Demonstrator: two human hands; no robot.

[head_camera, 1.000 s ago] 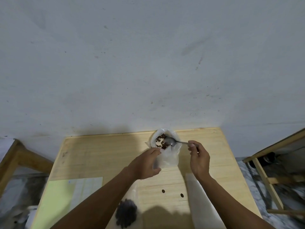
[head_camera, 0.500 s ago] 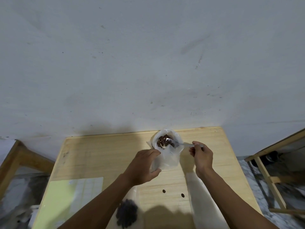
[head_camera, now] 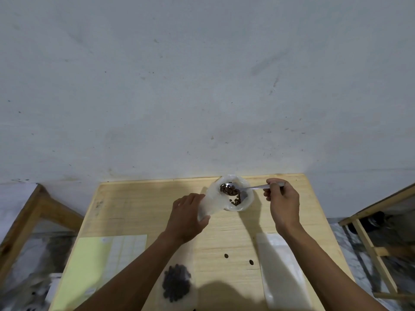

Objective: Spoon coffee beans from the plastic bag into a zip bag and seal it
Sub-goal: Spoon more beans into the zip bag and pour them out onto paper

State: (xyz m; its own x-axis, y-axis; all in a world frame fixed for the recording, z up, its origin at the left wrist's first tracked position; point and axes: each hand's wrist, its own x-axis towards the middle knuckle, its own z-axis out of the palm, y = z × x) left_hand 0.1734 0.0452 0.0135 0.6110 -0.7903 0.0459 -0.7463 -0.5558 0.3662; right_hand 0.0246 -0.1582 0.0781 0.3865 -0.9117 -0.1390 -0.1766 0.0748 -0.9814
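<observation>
A pale wooden table (head_camera: 139, 207) carries a plastic bag (head_camera: 233, 194) of beans far centre; a yellow-green sheet (head_camera: 89, 265) near left; a bean-filled zip bag (head_camera: 177, 286) near centre; an empty zip bag (head_camera: 283, 272) near right.

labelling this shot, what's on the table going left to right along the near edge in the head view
yellow sheet → bag of beans → two loose beans → empty white bag

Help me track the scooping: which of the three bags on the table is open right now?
The plastic bag at the table's far edge: the left hand holds it open around the loaded spoon. The filled bag and empty bag lie flat.
</observation>
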